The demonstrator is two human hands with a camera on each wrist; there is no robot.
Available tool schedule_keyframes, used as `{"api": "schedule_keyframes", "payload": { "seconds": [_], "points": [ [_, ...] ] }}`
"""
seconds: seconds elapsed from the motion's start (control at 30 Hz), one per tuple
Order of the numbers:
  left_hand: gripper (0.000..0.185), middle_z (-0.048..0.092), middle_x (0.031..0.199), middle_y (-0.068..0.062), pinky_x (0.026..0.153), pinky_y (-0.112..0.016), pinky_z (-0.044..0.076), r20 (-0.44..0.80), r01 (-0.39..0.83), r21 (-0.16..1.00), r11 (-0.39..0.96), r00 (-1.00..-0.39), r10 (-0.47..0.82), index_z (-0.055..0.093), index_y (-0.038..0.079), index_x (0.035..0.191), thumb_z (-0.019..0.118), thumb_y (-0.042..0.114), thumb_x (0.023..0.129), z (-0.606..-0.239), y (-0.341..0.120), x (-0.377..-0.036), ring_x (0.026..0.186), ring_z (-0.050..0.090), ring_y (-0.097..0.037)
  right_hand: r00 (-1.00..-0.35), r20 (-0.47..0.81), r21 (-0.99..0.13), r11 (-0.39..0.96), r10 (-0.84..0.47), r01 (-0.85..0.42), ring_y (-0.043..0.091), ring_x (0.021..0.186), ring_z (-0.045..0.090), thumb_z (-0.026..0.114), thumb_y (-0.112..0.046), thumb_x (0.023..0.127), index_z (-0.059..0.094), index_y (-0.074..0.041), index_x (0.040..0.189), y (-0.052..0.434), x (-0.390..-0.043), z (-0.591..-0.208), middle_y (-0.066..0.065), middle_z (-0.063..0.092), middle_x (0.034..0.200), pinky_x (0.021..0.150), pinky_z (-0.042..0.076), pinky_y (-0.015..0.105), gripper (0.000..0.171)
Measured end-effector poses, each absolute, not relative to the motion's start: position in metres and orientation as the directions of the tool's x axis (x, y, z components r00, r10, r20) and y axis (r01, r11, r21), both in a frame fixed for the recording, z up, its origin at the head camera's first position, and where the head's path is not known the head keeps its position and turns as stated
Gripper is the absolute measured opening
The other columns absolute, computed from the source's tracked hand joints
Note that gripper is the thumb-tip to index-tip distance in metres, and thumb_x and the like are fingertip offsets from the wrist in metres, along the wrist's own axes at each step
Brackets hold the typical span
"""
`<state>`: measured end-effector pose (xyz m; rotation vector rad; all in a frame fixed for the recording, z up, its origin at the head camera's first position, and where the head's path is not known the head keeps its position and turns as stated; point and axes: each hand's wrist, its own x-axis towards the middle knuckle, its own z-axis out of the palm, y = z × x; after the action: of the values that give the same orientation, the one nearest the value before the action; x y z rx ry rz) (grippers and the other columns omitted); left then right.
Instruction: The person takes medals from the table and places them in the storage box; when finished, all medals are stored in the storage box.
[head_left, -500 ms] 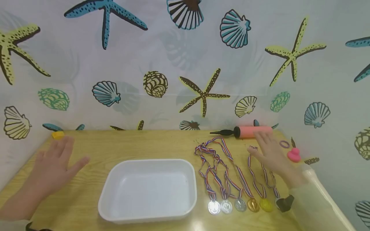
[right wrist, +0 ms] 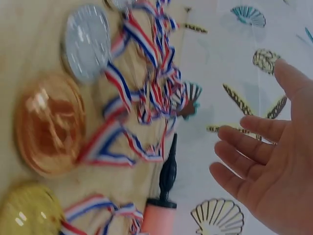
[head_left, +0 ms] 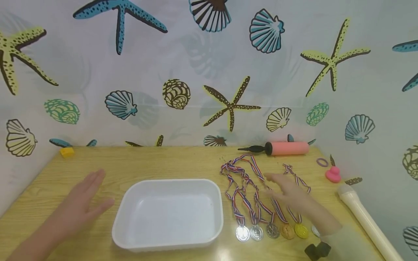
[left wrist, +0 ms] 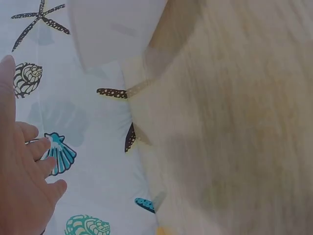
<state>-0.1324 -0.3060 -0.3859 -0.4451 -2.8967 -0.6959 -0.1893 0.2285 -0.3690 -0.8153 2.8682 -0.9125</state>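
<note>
My left hand [head_left: 78, 204] hovers with fingers extended to the left of a white plastic tub [head_left: 168, 245], holding nothing. On the other side, my right hand [head_left: 295, 195] hangs over the medal ribbons with its fingers loosely spread and the palm bare. Several medals lie in a row along the tub's right: silver ones such as this silver medal [head_left: 242, 233], a bronze medal [right wrist: 51, 125] and a gold medal [head_left: 301, 230]. Their red, white and blue striped ribbons [head_left: 249, 210] run back in a tangle. The right forearm partly hides the rightmost silver medal [head_left: 315, 231].
A pink hand pump [head_left: 289, 148] with a black nozzle lies at the back right. Near the right edge are a purple ring [head_left: 322, 162], a pink toy [head_left: 333, 174] and a long cream stick [head_left: 365, 217]. A yellow block [head_left: 67, 152] sits back left. A shell-print curtain [head_left: 183, 54] borders the table.
Both hands have moved inward and lower: the left toward the tub, the right leftward over the ribbons. The pump and the cream stick are now less covered by the right hand and arm.
</note>
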Motion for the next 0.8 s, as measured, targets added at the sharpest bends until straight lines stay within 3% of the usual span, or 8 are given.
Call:
{"api": "schedule_keyframes", "payload": {
  "seconds": [0.1,0.23,0.4,0.57,0.67,0.8],
  "points": [
    [0.077,0.013,0.148,-0.026,0.104,-0.061,0.003,0.176,0.313,0.445,0.839,-0.949,0.261,0.01,0.003,0.147,0.056,0.034,0.092,-0.393,-0.302,-0.127,0.134,0.007,-0.043,-0.819,0.114,-0.567,0.64,-0.563,-0.519,0.02,0.086,0.057,0.062,-0.027,0.089,0.056,0.002,0.119,0.22,-0.18,-0.374,0.006,0.061,0.099,0.074,0.051,0.036,0.042],
    [0.078,0.013,0.149,-0.023,0.105,-0.059,0.006,0.167,0.322,0.459,0.828,-0.947,0.276,0.01,0.007,0.148,0.057,0.034,0.091,-0.403,-0.298,-0.123,0.134,0.009,-0.042,-0.757,0.054,-0.593,0.589,-0.652,-0.55,0.004,0.062,0.047,0.065,-0.029,0.086,0.063,-0.005,0.104,0.209,-0.17,-0.385,-0.01,0.055,0.076,0.053,0.045,0.022,0.031],
    [0.08,0.02,0.147,-0.023,0.105,-0.059,0.008,0.195,0.363,0.455,0.813,-0.931,0.307,0.014,0.009,0.148,0.061,0.033,0.089,-0.413,-0.294,-0.119,0.132,0.014,-0.043,-0.717,-0.03,-0.582,0.596,-0.696,-0.554,0.0,0.057,0.045,0.07,-0.025,0.081,0.065,-0.009,0.091,0.193,-0.16,-0.396,-0.014,0.051,0.066,0.051,0.044,0.019,0.02],
    [0.078,0.021,0.146,-0.023,0.106,-0.058,0.008,0.159,0.36,0.456,0.814,-0.933,0.324,0.014,0.011,0.149,0.059,0.036,0.09,-0.415,-0.29,-0.117,0.132,0.016,-0.043,-0.738,-0.058,-0.464,0.672,-0.673,-0.577,0.0,0.056,0.044,0.075,-0.03,0.074,0.066,-0.008,0.091,0.18,-0.152,-0.404,-0.015,0.049,0.064,0.051,0.042,0.019,0.029],
    [0.077,0.022,0.146,-0.023,0.11,-0.048,0.005,0.173,0.382,0.437,0.814,-0.924,0.341,0.015,0.011,0.148,0.06,0.035,0.089,-0.417,-0.289,-0.115,0.131,0.019,-0.043,-0.744,-0.047,-0.39,0.698,-0.667,-0.601,0.001,0.057,0.043,0.075,-0.035,0.071,0.066,-0.008,0.096,0.174,-0.148,-0.407,-0.016,0.048,0.065,0.05,0.04,0.019,0.038],
    [0.075,0.026,0.145,-0.021,0.111,-0.038,0.003,0.202,0.414,0.388,0.823,-0.91,0.363,0.022,0.008,0.147,0.061,0.035,0.088,-0.421,-0.288,-0.113,0.13,0.024,-0.041,-0.744,-0.061,-0.321,0.719,-0.665,-0.616,0.002,0.053,0.039,0.075,-0.031,0.071,0.062,-0.015,0.081,0.169,-0.145,-0.412,-0.016,0.044,0.061,0.047,0.037,0.019,0.023]
  ]
}}
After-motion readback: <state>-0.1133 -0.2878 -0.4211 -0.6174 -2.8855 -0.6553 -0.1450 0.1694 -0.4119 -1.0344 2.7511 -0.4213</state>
